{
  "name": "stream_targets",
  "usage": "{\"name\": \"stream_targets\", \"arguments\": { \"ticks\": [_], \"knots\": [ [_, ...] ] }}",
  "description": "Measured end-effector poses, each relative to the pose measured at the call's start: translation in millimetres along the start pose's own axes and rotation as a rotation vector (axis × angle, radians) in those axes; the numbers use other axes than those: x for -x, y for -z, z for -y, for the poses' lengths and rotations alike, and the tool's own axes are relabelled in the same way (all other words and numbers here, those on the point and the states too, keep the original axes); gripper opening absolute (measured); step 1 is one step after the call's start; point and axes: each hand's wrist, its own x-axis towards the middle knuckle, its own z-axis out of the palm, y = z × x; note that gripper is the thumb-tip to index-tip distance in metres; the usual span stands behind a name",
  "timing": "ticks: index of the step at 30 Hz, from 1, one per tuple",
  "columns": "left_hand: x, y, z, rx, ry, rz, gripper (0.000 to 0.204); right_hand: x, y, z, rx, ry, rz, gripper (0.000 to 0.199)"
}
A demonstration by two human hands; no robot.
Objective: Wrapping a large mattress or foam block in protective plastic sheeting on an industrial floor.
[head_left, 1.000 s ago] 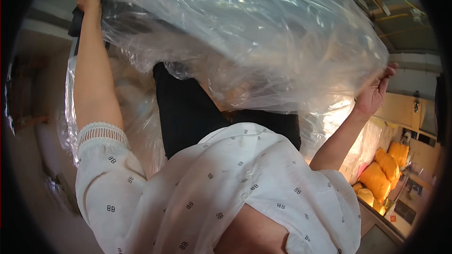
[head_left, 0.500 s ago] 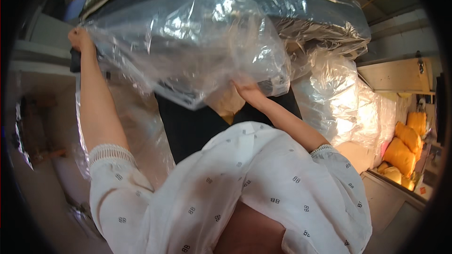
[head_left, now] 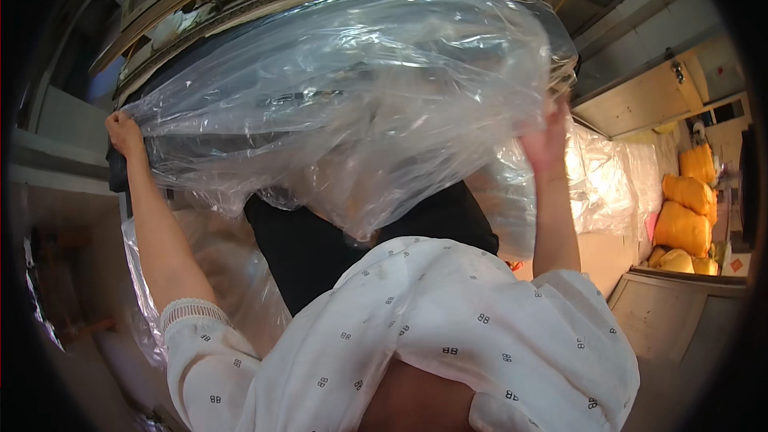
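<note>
One sheet of clear film (head_left: 344,108) drapes over the dark table (head_left: 172,70) and past its near edge, my left hand (head_left: 124,133) clamped on it at the table's left edge; my right hand (head_left: 546,144) blurs at its right side, grip unclear. Uneven pulling could tear it, I judge. Small dark lettering dots the white shirt (head_left: 432,296).

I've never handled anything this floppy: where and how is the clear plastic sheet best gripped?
Probably by its side edges, from left and right: the clear plastic sheet is wide, wrinkled and limp, so one grip would likely let it droop. The left hand is closed on its left end; the right hand, blurred, is at its right edge.
</note>
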Motion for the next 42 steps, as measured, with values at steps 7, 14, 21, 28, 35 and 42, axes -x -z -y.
{"name": "stream_targets", "arguments": {
  "ticks": [7, 14, 21, 28, 35, 42],
  "knots": [
    [0, 2, -1, -0.02, -0.076, 0.006, 0.028, 43, -33, -60, 0.334, -0.219, 0.176, 0.037],
    [10, 5, 4, -0.024, -0.298, 0.11, 0.02, 6, 150, 72, -0.154, 0.161, -0.251, 0.046],
    [0, 0, 8, -0.022, -0.311, 0.122, 0.022, 21, 175, 40, -0.315, -0.051, -0.635, 0.052],
    [-14, 5, 24, -0.167, -0.261, 0.082, 0.032, 34, 97, 76, 1.252, 0.397, -0.614, 0.033],
    [-20, 13, 29, -0.241, -0.275, 0.034, 0.037, -50, 20, -37, 1.522, 0.336, 0.208, 0.036],
    [-31, 20, 58, -0.334, -0.22, 0.078, 0.035, -75, 88, -106, 1.845, 0.069, 0.114, 0.029]
  ]
}}
